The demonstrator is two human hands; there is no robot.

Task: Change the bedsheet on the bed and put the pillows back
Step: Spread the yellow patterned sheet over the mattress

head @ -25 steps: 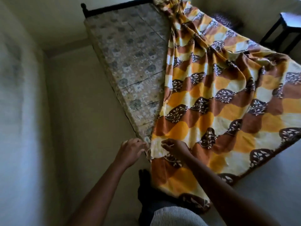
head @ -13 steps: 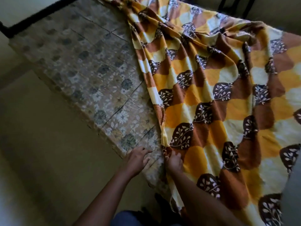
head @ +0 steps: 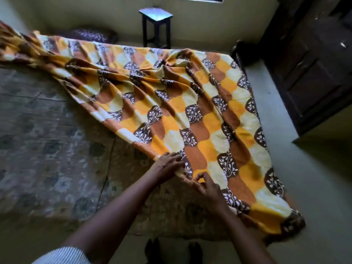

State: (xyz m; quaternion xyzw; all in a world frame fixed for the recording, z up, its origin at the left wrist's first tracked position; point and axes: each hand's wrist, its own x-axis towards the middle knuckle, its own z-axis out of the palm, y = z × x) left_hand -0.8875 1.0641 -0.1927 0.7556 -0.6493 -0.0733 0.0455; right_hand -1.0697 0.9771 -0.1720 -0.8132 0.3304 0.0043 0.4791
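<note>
Bedsheet (head: pixel 190 115) is lying skewed across the mattress (head: pixel 57 149), leaving its left part bare. Left hand (head: pixel 167 165) is gripping the hem and right hand (head: pixel 209 187) is pinching it just beside. Best move: drag the hem toward the mattress's bare side, keeping tension even.

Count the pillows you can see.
1: a dark patterned pillow lies beyond the bedsheet, left of the stool. Others may be out of view.
</note>
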